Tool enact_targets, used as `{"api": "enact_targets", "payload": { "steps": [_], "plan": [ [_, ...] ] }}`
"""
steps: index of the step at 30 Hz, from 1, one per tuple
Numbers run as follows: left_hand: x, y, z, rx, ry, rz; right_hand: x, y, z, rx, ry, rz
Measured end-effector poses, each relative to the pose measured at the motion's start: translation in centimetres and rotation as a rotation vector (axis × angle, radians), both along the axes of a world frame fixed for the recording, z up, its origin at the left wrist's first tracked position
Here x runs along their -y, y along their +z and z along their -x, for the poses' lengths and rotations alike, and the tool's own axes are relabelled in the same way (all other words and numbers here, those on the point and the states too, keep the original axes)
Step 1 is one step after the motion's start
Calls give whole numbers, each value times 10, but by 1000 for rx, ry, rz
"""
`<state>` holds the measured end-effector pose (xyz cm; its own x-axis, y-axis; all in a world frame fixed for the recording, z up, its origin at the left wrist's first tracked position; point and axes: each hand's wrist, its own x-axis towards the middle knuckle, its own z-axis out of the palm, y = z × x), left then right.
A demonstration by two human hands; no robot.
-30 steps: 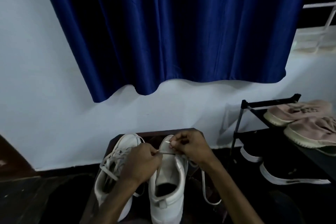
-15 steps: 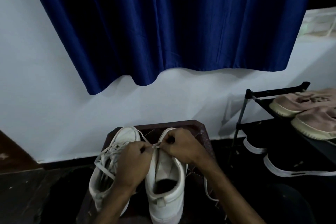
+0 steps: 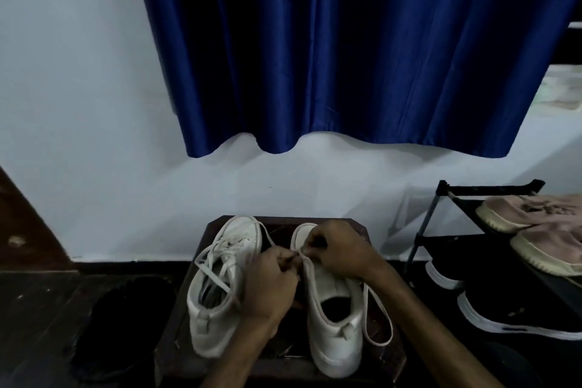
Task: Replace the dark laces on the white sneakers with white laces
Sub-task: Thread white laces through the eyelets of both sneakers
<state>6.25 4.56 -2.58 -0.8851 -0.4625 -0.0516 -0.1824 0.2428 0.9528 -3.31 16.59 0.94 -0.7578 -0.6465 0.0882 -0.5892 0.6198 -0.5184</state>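
— Where is the white lace (image 3: 305, 257) being held?

— It is being pinched over the far part of the right sneaker (image 3: 334, 309), between the two hands. The left hand (image 3: 271, 283) is being kept closed on the lace at its fingertips, and the right hand (image 3: 338, 249) is being kept closed on the same lace just beside it, so the two are nearly touching. A loose loop of the lace is being left hanging down the right side of that sneaker.

— And the other shoe?

— The left sneaker (image 3: 220, 290) is being kept just beside the right one, toes pointing far, with white laces already lying threaded and slack across it. Both sneakers are being supported on a dark wooden stool (image 3: 176, 327), near the white wall (image 3: 94, 135).

— What is being seen around that?

— A blue curtain (image 3: 346, 50) is being seen hanging above on the far wall. To the right, a black shoe rack (image 3: 441, 214) is being used for pink shoes (image 3: 535, 227) on top and black shoes (image 3: 519, 309) with white soles lower down. A dark bundle (image 3: 122, 324) is lying on the floor to the left; what it is cannot be told.
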Motion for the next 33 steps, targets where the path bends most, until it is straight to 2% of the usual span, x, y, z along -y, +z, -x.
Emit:
{"api": "enact_targets", "payload": {
  "steps": [3,6,7,8,11,12,15,18,23,25,26,28,30,31,33],
  "plan": [
    [-4,-8,7,-39,62,207,-11,3,-10,53,-72,17],
    [-13,-9,4,-11,67,237,-23,-3,-32,130,-64,77],
    [-15,-13,2,-23,61,175,-25,-9,-39,114,-90,99],
    [-15,-16,-1,-37,61,33,-26,-15,-45,80,-137,139],
    [-13,-22,-9,-40,87,-532,-33,-26,-48,-24,-249,232],
    [-13,-21,-13,-43,97,-636,-34,-26,-47,-46,-261,223],
    [-19,-19,-22,-173,213,-770,-34,-29,-47,-109,-264,202],
    [-24,1,-24,-333,341,-951,-32,-31,-47,-67,-280,220],
    [6,49,-25,-610,382,-1118,-33,-30,-47,-18,-279,255],
    [18,57,-27,-673,399,-962,-32,-31,-47,-1,-287,273],
    [19,56,-28,-661,383,-768,-32,-32,-47,2,-288,276],
    [14,38,-28,-563,243,-141,-31,-32,-46,5,-291,280],
    [5,10,-25,-332,45,484,-31,-33,-47,-3,-289,280],
    [2,-5,-21,-219,-27,662,-31,-33,-47,-6,-288,279],
    [1,-20,-16,-93,-80,718,-31,-33,-47,3,-292,285]
  ]
}}
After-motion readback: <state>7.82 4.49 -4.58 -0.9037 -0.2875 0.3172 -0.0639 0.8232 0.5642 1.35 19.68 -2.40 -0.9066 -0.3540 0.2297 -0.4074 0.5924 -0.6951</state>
